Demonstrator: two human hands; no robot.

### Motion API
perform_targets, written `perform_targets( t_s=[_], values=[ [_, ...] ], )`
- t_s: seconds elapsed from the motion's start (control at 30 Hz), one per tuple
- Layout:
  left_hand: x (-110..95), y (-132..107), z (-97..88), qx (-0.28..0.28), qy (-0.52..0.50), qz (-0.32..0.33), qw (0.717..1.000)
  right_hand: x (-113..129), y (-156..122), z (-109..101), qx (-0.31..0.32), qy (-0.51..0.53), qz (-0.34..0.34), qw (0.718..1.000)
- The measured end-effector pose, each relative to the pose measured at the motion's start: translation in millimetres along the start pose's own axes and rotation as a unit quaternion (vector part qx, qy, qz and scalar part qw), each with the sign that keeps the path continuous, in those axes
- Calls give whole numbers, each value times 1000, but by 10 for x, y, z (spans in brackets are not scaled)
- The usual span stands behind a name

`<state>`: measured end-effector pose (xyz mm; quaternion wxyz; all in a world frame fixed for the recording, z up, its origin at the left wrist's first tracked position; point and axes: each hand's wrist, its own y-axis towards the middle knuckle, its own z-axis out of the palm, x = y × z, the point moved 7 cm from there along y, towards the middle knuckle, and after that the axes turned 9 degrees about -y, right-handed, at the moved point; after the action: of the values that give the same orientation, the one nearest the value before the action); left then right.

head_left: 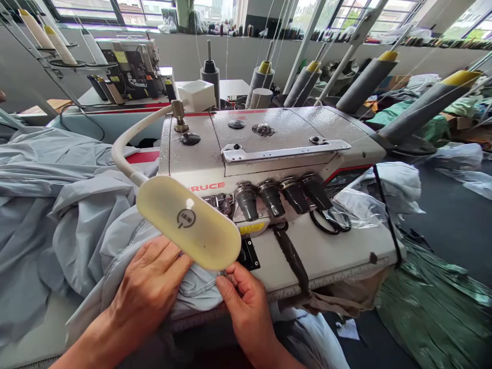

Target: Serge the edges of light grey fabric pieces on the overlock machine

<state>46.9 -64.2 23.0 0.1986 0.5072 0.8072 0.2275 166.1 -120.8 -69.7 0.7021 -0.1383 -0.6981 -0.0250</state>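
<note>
Light grey cloth with stitched seams lies on the bed of an overlock sewing machine. My left hand presses flat on the cloth, fingers stretched toward the machine and fingertips partly hidden by the lamp head. At the cloth's right edge, near the table's front, my right hand pinches the fabric between thumb and fingers. The oval yellowish lamp covers the needle and presser foot, so the sewing point cannot be seen. More of the same cloth is bunched to the left.
Grey thread cones stand behind the machine, with threads running upward. A ruler tape follows the table's front edge. Dark green cloth is heaped at the right. Another sewing machine stands at the back left.
</note>
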Motion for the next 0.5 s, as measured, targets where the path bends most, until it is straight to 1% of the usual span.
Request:
perform_targets(
  t_s=[0.1, 0.17, 0.37, 0.5],
  values=[
    [-27, -16, 6, -8, -31, 18, 999, -24, -1, 4, -5, 0, 8, 1000],
    [-19, -32, 12, -12, -44, 13, 999, -32, -5, 4, -9, 2, 10, 1000],
    [-30, -59, 20, -19, -48, 13, 999, -30, 1, -15, -23, -1, 8, 1000],
    [-37, -29, 32, -11, -42, 5, 999, -38, -4, -11, -22, 10, 7, 1000]
  ],
)
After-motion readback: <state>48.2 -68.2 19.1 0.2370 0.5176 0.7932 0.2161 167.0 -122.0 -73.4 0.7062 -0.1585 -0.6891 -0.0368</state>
